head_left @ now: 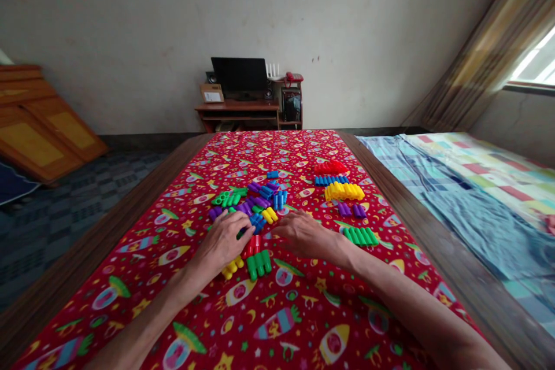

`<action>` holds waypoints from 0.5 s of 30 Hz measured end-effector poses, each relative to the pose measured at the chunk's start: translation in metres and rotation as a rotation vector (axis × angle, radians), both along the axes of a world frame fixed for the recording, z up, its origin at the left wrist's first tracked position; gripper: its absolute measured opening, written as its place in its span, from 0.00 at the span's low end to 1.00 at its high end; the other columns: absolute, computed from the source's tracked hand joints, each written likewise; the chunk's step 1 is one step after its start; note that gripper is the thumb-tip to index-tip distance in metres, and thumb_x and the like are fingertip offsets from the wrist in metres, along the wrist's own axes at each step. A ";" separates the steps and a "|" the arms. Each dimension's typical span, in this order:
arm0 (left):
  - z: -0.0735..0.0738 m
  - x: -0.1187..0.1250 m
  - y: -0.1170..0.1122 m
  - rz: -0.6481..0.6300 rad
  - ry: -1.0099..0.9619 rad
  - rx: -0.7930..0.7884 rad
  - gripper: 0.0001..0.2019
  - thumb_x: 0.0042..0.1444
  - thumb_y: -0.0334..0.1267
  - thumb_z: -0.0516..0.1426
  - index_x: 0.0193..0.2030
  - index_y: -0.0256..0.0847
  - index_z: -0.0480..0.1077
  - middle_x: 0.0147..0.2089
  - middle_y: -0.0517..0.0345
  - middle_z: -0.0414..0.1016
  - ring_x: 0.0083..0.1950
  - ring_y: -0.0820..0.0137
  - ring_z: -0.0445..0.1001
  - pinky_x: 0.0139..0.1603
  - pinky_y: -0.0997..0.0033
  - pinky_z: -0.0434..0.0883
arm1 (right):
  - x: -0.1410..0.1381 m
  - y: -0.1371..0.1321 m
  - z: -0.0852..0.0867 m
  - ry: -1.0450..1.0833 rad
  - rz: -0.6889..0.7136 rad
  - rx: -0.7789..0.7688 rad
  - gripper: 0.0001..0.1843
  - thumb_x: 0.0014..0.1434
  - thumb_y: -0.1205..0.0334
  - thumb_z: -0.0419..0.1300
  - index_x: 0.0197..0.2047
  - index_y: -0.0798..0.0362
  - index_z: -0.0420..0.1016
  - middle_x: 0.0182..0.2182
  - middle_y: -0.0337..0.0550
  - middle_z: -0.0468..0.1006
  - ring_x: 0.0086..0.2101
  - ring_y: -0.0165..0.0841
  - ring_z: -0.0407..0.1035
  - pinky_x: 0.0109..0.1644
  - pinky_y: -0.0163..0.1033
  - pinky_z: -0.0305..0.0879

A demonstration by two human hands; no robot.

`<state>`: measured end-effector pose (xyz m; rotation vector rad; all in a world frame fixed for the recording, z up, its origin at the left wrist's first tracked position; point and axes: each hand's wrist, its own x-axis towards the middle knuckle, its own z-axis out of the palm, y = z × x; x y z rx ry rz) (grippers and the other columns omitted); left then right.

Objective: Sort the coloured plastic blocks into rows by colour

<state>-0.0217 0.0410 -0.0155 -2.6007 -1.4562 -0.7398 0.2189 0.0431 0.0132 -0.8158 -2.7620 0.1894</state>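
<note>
Among blocks [259,265], left hand [228,233] and right hand [302,233] half-curled, grips unclear; carton label [213,96] illegible.

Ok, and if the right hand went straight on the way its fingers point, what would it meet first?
Most likely the blue blocks lying between the right hand and the left hand. The right hand's height is hard to judge, so it might pass over them.

My left hand [228,234] bends over a jumbled pile of plastic blocks [255,205]; my right hand [299,232] is just beside it, palm down. Farther right on my cloth-covered tabletop [390,185] lie a yellow row [344,191] and a green row [361,236]. Beyond stands a dark monitor [240,78].
</note>
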 end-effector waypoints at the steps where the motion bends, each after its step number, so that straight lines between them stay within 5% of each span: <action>1: 0.000 -0.001 0.000 0.009 0.007 0.000 0.11 0.62 0.39 0.51 0.29 0.43 0.68 0.33 0.57 0.74 0.37 0.65 0.73 0.49 0.61 0.68 | -0.002 -0.002 -0.001 -0.004 -0.002 0.022 0.06 0.63 0.64 0.57 0.39 0.55 0.75 0.34 0.48 0.78 0.37 0.35 0.70 0.43 0.39 0.62; 7: -0.001 -0.002 0.004 0.048 -0.093 -0.035 0.04 0.56 0.37 0.53 0.31 0.45 0.62 0.30 0.60 0.71 0.33 0.65 0.72 0.38 0.67 0.70 | -0.026 -0.016 -0.017 0.064 0.087 0.130 0.24 0.65 0.47 0.54 0.56 0.58 0.67 0.44 0.55 0.74 0.42 0.39 0.68 0.43 0.40 0.64; 11: 0.009 0.000 0.002 0.095 -0.206 -0.117 0.02 0.53 0.37 0.53 0.33 0.45 0.61 0.31 0.60 0.73 0.33 0.65 0.75 0.37 0.67 0.71 | -0.028 -0.016 -0.022 0.053 0.094 0.101 0.15 0.69 0.54 0.50 0.46 0.56 0.72 0.37 0.49 0.76 0.36 0.35 0.69 0.40 0.38 0.63; 15: 0.018 0.006 -0.002 0.107 -0.366 -0.236 0.07 0.53 0.40 0.54 0.38 0.44 0.63 0.35 0.57 0.76 0.37 0.63 0.78 0.38 0.65 0.74 | -0.018 -0.006 -0.014 0.133 -0.100 0.102 0.11 0.68 0.66 0.49 0.43 0.55 0.73 0.33 0.48 0.77 0.33 0.34 0.70 0.37 0.37 0.62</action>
